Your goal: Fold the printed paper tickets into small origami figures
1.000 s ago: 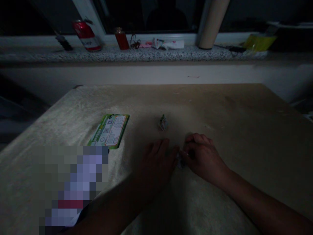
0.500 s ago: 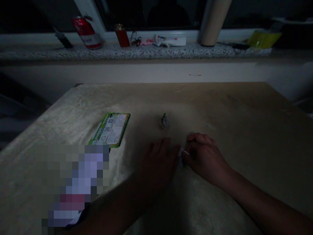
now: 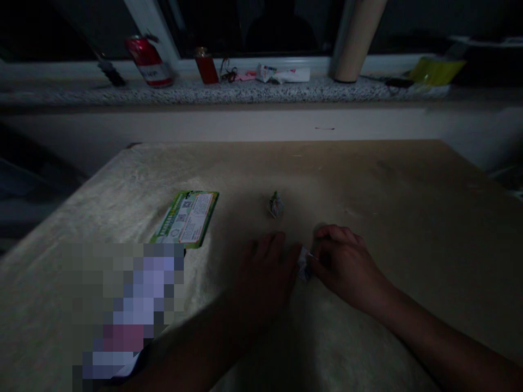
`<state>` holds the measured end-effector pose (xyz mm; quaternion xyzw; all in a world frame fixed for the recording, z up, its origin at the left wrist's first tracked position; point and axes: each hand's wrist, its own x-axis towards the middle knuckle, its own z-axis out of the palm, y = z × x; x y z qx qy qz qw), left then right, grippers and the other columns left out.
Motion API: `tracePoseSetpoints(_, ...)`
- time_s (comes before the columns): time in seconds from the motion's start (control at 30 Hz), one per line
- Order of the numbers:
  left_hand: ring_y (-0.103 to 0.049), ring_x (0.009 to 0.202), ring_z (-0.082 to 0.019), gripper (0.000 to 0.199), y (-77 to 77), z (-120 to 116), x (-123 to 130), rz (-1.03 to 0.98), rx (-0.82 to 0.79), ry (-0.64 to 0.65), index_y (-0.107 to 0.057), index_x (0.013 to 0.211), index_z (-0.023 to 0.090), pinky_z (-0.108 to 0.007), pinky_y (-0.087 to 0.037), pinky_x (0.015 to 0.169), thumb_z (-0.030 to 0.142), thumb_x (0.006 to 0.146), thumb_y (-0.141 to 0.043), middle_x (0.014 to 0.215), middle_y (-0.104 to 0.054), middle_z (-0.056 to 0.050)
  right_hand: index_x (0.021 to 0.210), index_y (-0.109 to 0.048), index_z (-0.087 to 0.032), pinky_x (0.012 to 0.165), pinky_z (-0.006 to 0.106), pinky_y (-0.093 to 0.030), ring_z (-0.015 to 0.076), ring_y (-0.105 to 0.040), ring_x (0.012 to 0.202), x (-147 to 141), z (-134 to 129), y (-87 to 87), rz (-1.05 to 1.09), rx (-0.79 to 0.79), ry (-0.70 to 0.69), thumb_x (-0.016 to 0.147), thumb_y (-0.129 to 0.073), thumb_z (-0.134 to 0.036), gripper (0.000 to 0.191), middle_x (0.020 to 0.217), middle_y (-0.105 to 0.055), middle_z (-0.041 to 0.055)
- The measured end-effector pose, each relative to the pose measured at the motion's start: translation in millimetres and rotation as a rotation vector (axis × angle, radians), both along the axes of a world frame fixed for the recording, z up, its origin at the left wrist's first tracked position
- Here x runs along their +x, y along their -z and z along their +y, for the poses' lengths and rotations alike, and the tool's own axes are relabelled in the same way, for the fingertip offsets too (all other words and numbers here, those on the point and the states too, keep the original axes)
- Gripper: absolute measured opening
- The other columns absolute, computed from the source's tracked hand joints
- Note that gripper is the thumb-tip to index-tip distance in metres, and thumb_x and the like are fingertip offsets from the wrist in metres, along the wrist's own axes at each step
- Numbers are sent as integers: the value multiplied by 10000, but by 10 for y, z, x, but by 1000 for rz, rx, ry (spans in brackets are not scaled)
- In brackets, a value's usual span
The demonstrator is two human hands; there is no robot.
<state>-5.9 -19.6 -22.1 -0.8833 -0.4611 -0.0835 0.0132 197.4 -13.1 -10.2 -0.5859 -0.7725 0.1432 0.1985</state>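
A small crumpled whitish paper piece (image 3: 303, 264) lies on the table between my two hands. My left hand (image 3: 265, 269) rests in dark shadow on its left side, palm down with fingers spread, the thumb side against the piece. My right hand (image 3: 341, 261) is closed on the other side, thumb and index finger pinched at the piece's upper right edge. Beyond the hands sits a small folded green and white object (image 3: 275, 205), touched by neither hand.
On the table (image 3: 408, 218), a green printed packet (image 3: 188, 218) lies at the left, beside a pixelated area. The windowsill (image 3: 245, 96) behind holds a red can (image 3: 149, 62), a red bottle (image 3: 206, 66), a white tube (image 3: 292, 74), a tan cylinder (image 3: 359, 41) and a yellow item (image 3: 437, 71).
The whole view has shifted slightly, so the scene sits a little lower. My right fingertips have moved slightly at the paper's edge; my left hand has stayed in place.
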Motion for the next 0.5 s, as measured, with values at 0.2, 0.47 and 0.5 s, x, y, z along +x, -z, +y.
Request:
tracePoseSetpoints(0.2, -528, 1284, -368, 436, 27, -23, -4, 13, 5, -2, -531, 1453, 282, -569, -430, 1031, 283, 1017, -509, 1472, -538, -155, 741, -713, -221, 924, 482, -456, 306, -606, 1115, 39, -14, -28, -46, 5, -13, 852, -675, -199, 119, 1129, -672, 84)
tracePoseSetpoints(0.47, -538, 1270, -376, 423, -3, -16, 7, 11, 6, -2, -548, 1438, 270, -579, -438, 1016, 292, 1017, -512, 1452, -553, -167, 787, -706, -217, 954, 511, -443, 315, -577, 1126, 49, 7, -28, -52, -49, -40, 883, -655, -221, 109, 1155, -645, 84)
tracePoseSetpoints(0.5, -539, 1269, -378, 418, -11, -14, 9, 15, 2, -5, -554, 1431, 266, -579, -439, 1015, 287, 1016, -513, 1446, -557, -169, 776, -706, -221, 954, 511, -442, 313, -578, 1128, 47, 9, -21, -39, -43, -35, 881, -652, -219, 118, 1149, -648, 81)
